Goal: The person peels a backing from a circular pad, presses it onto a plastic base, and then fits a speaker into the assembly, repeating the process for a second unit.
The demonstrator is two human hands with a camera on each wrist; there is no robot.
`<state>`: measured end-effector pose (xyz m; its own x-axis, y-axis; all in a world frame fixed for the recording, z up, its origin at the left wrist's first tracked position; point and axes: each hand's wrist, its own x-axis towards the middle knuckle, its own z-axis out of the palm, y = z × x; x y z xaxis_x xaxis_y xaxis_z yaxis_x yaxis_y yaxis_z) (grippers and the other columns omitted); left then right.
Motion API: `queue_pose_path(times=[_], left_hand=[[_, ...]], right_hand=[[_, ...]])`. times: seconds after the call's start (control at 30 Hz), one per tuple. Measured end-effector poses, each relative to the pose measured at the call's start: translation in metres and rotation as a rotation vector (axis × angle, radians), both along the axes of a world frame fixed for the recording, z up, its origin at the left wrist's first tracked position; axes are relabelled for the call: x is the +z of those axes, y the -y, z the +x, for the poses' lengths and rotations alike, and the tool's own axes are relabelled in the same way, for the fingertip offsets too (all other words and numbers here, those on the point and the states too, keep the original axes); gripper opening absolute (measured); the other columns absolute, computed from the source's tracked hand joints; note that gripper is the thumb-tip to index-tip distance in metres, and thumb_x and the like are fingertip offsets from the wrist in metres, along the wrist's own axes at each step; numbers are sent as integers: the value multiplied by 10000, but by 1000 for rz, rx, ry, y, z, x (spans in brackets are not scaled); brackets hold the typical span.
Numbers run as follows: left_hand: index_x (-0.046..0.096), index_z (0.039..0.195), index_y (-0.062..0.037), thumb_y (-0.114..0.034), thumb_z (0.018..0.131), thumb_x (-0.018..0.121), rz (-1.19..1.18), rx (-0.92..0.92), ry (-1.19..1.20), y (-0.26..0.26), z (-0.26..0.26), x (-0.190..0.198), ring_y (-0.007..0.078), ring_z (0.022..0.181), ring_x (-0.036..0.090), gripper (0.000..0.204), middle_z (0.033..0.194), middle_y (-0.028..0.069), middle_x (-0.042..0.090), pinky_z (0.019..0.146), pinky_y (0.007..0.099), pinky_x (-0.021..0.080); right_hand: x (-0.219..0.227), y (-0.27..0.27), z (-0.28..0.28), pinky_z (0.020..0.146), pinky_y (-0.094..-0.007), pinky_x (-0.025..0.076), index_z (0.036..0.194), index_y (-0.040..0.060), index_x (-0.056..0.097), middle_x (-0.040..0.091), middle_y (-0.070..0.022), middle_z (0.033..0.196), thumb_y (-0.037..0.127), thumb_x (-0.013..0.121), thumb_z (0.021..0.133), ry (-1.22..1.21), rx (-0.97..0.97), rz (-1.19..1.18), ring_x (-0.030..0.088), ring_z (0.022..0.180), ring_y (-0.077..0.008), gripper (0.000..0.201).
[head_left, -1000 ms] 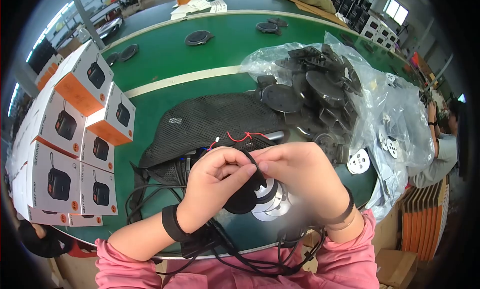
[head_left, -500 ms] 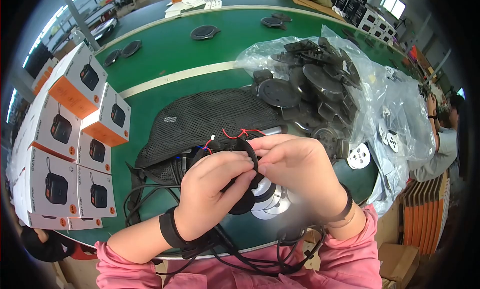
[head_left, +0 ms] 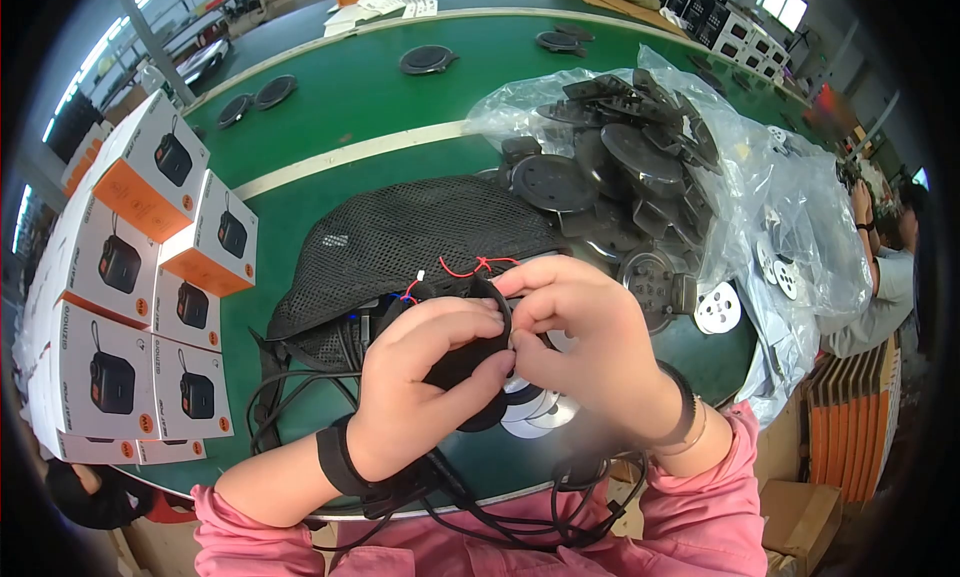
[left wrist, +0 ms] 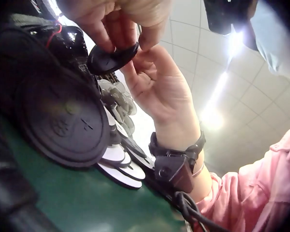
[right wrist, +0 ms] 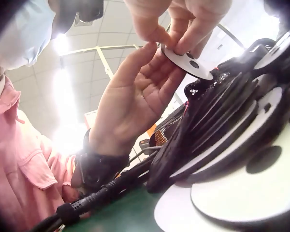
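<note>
Both hands pinch one thin disc [right wrist: 200, 70].
The person's left hand [head_left: 415, 377] and right hand [head_left: 585, 327] grip its edge between thumb and fingers, raised above the green table [head_left: 285, 217], near the black mesh bag [head_left: 420, 227].

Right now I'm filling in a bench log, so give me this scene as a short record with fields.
Left hand: pinches a thin round black-and-white disc
Right hand: fingertips on the same disc
Beyond hands: black mesh bag on green tabletop
Person's left: stacked white-and-orange cardboard boxes
Person's right: heaped black plastic parts, clear plastic bag
</note>
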<state>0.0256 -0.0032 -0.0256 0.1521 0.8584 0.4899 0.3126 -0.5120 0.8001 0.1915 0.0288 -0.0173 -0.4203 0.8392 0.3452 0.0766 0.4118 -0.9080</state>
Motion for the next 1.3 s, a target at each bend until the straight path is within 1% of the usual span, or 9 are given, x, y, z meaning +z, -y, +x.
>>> queue_pose_path(times=[0.2,0.47,0.57,0.7,0.87,0.9,0.97,1.1,1.3], left_hand=[[570,855,10,68,659,633,-142,-49,157,1,1,-3,167,828,570,214,891,94,561,696,240,482],[360,950,-22,169,716,452,-411,-132,702,2,2,1,89,768,534,316,878,79,493,671,226,503],[365,938,-40,119,751,391,-523,-95,710,-2,-1,7,103,700,558,247,849,74,549,622,215,504],[397,905,-68,64,773,402,-569,-120,654,2,-4,2,106,652,545,187,809,51,538,582,221,494],[426,887,-83,21,803,443,-578,-117,637,-3,-2,3,87,620,524,134,753,19,499,561,217,485],[426,887,-83,21,803,443,-581,-122,640,-2,0,5,87,620,524,134,753,19,499,561,217,485],[424,887,-76,31,804,429,-631,-126,639,-1,2,13,74,655,545,136,773,14,520,568,199,494],[430,927,-44,63,807,412,-687,-187,650,-1,0,11,95,751,567,162,873,56,561,662,227,513],[454,918,-35,68,800,430,-729,-236,622,-1,-5,7,78,755,557,159,853,31,540,651,216,506]], right_hand=[[-2,1,-2,675,-212,487,714,-23,562,534,-104,997,-67,600,654,-21,1,-20,587,752,-102,84],[5,-4,6,682,-215,468,728,-30,558,524,-76,907,-95,553,663,-221,27,-235,556,812,-111,92],[25,2,30,723,-232,401,765,-36,577,538,-77,920,-90,490,694,-448,140,-494,517,823,-125,124],[26,17,68,751,-251,394,786,-36,576,545,-80,921,-44,465,705,-539,130,-359,517,837,-144,137],[29,31,141,668,-261,422,704,-15,549,542,-60,810,12,520,697,-195,-588,-53,527,714,-139,40],[26,32,149,668,-261,422,704,-15,549,542,-60,810,12,520,697,-191,-593,-53,527,714,-139,40],[16,30,160,595,-274,427,700,-8,544,535,-84,723,32,539,698,516,-1070,181,537,630,-175,40],[0,29,174,598,-330,436,759,-9,570,548,-156,719,42,546,711,897,-1038,187,547,656,-289,74],[3,32,178,698,-368,434,917,3,589,567,-162,853,11,514,709,1011,-930,220,544,785,-327,221]])
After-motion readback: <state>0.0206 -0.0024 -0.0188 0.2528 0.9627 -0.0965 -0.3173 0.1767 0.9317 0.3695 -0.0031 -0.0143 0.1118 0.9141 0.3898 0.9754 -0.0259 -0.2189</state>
